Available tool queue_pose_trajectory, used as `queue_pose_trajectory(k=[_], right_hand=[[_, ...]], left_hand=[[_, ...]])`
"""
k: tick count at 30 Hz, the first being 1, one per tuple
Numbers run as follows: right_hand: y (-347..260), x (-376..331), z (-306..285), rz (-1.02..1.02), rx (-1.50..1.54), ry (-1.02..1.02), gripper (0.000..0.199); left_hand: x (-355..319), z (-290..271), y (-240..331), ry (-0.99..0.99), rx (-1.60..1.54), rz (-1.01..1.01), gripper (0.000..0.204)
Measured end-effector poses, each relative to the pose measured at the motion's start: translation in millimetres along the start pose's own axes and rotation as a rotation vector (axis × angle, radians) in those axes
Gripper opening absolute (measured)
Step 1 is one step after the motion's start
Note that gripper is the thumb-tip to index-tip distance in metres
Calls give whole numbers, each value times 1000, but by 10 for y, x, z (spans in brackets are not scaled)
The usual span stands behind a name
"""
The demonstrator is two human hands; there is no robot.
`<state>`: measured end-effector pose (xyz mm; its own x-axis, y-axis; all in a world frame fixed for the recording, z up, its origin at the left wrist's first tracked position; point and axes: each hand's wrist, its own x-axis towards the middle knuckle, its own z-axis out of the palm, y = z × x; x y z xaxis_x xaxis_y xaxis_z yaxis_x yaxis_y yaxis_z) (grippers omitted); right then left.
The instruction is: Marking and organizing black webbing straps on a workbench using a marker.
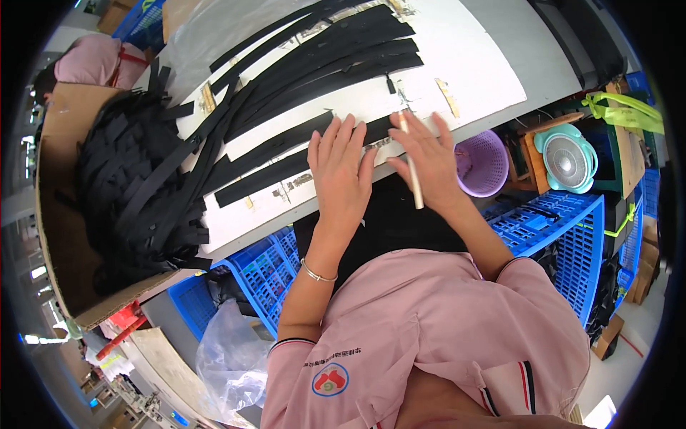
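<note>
left hand (341, 171): centre frame, fingers flat and spread, pressing down on black strip (282, 174); grips nothing.
right hand (426, 166): just right of it, fingers loosely curled round a pale stick (411, 166).
strip axis: runs lower left to upper right, passing under both hands.
stick: points up-frame, tip on the strip.
nearby: more strips fanned upper centre; tangled pile in cardboard box (53, 214) at left; purple basket (481, 163) right, below white table (479, 79) edge.
</note>
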<state>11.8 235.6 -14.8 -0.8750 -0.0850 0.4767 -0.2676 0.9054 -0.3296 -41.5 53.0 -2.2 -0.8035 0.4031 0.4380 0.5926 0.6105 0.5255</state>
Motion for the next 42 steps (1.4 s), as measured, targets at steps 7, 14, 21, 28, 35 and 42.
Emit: queue_pose_trajectory(k=[7,14,21,28,35,42], right_hand=[[552,-37,-193,78,-90,-23,46],[578,-61,-177,15,-113,5,36],[643,-63,-176,30,-178,-27,34],[246,244,-280,48,-145,9,28],[-754,762,167,201,818,-179,26],[-1117,931,689,314,1011,-264,18]], left_hand=[[-439,-356,-123,-52,197,-194,49],[-689,-656,-362,71,273,-386,60],[-854,-747,-381,35,269,-396,59],[-855,-714,-409,75,258,-374,61],[-855,-691,-410,96,272,-370,61],[-856,-671,-417,127,263,-381,59]])
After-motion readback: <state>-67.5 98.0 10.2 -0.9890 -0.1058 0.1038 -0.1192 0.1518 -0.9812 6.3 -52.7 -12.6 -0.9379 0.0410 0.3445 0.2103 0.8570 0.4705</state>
